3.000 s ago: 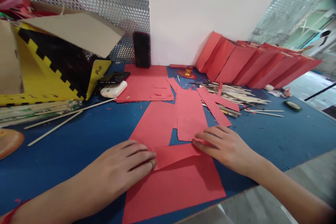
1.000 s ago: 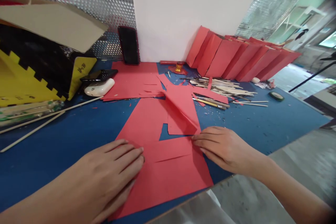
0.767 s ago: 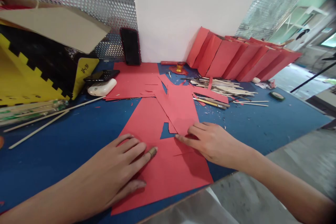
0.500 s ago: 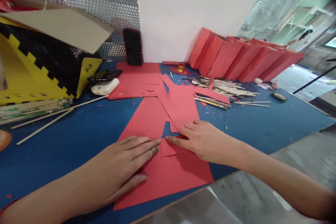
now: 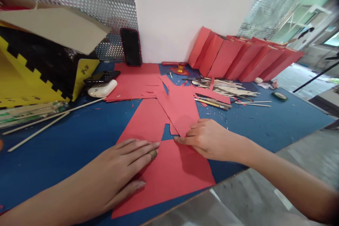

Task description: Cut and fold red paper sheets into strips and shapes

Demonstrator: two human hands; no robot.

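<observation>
My left hand (image 5: pixel 135 169) lies flat on the left part of a red paper sheet (image 5: pixel 169 180) near the table's front edge, fingers stretched out and a ring on one of them. On the sheet's far edge, the index finger of my right hand (image 5: pixel 206 139) is extended and presses down. Its other fingers curl loosely, and its thumb is hidden. Beyond the hands, another red sheet (image 5: pixel 144 118) lies underneath, and a cut red piece (image 5: pixel 182 104) overlaps it. Blue table shows through a small notch between the papers.
A row of red paper-covered boxes (image 5: pixel 227 58) stands at the back right, behind a heap of thin sticks (image 5: pixel 225 88). A phone (image 5: pixel 131 47) leans at the back. A white rounded case (image 5: pixel 102 88) and a yellow-black box (image 5: pixel 39 70) are on the left.
My right hand has slid slightly right along the sheet's far edge. The small raised slit or crease seen near its fingertips no longer shows. My left hand stays flat on the paper.
</observation>
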